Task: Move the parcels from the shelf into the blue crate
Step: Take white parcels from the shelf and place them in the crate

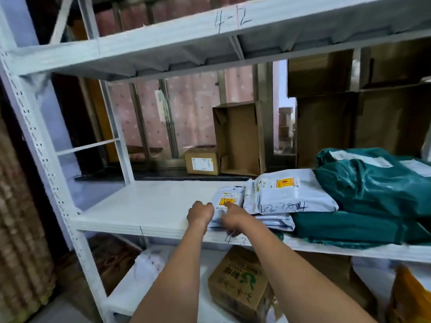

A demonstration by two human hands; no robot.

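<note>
A small white parcel [229,198] with a yellow label lies on the white middle shelf [149,206]. My left hand [200,214] is closed on its left edge. My right hand [233,219] grips its front right side, thumb under the shelf lip. Beside it a larger white parcel [289,194] rests on another flat white one [275,222]. Teal parcels [363,190] are stacked to the right. The blue crate is out of sight.
The upper shelf [163,45] hangs overhead. A small cardboard box [201,160] and an open carton [240,138] stand behind the rack. On the lower shelf sits a brown box with green print [238,283] and white bags [149,264]. The rack's upright post [46,159] is at left.
</note>
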